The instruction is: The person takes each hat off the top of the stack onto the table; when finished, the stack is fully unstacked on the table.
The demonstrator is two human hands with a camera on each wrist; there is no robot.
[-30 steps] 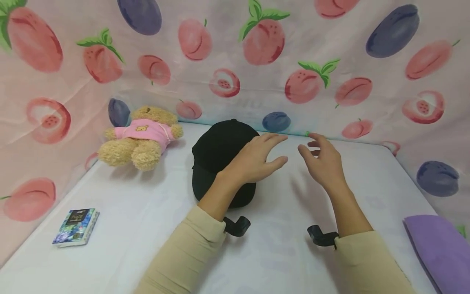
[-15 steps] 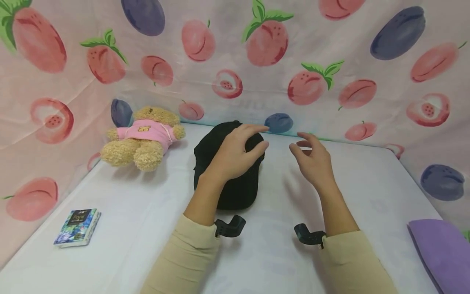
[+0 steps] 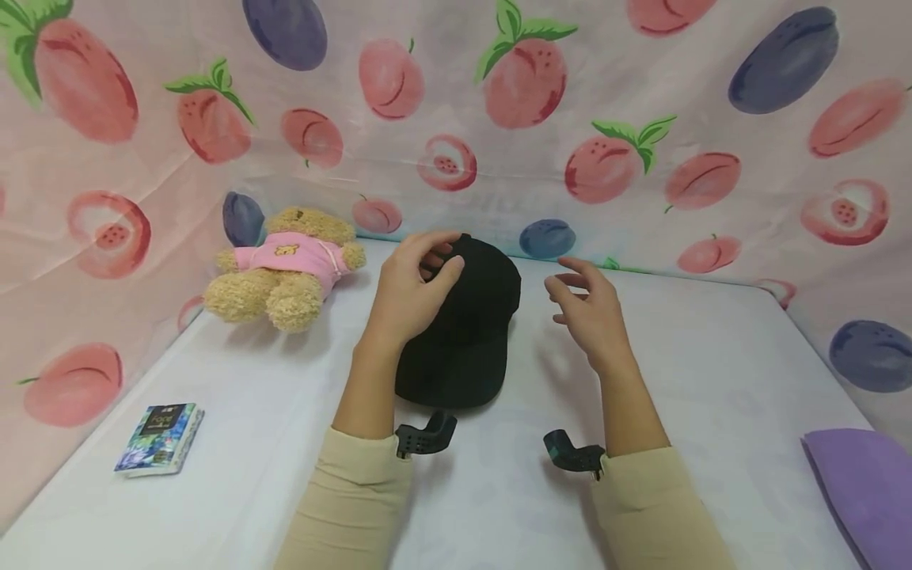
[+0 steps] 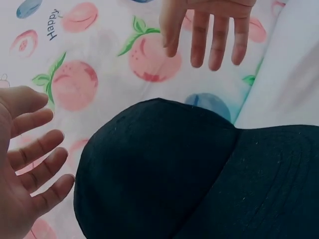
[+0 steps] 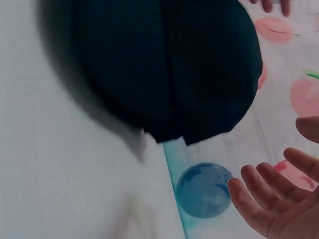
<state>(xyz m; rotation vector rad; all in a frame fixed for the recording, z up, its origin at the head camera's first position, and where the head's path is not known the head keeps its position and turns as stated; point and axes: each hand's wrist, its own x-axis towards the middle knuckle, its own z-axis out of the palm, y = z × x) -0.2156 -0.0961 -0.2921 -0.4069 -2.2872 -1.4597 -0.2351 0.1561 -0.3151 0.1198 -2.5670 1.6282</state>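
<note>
one cap [image 3: 459, 360], one left hand [image 3: 409, 294], one right hand [image 3: 590, 315]

Screened booth [image 3: 43, 301]: fruit-print sheeting [image 3: 492, 194] around white surface [image 3: 271, 443].

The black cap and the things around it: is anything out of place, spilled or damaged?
Nothing stands out: no spill shows. The black cap sits crown up, brim toward the viewer; teddy bear, packet and purple item show no visible damage.

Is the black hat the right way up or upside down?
Right way up: the black hat shows its rounded crown on top, hollow inside out of sight, with its brim low in front.
</note>
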